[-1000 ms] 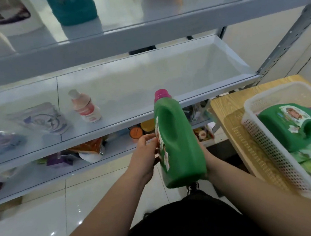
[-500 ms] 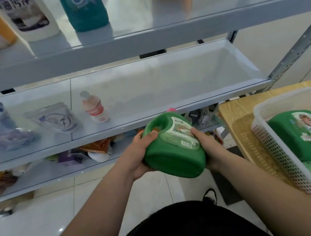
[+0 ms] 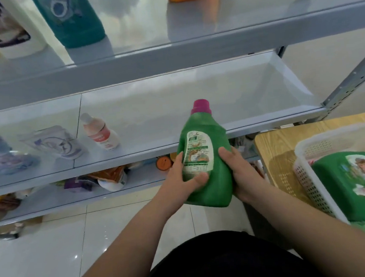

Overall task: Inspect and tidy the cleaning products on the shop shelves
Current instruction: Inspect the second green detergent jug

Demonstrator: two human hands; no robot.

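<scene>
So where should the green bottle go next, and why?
Probably forward, to stand on the middle shelf. Left hand and right hand both grip the green bottle, pink cap up, label facing the person; the shelf lies just behind it, and the small pink bottle there stands well to the left.

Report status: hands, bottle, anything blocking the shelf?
Left hand and right hand both grip green detergent bottle, roughly upright, pink cap up. Nothing between it and the middle shelf.

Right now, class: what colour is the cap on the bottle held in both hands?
Pink-magenta cap on the green bottle; the head view shows it.
</scene>
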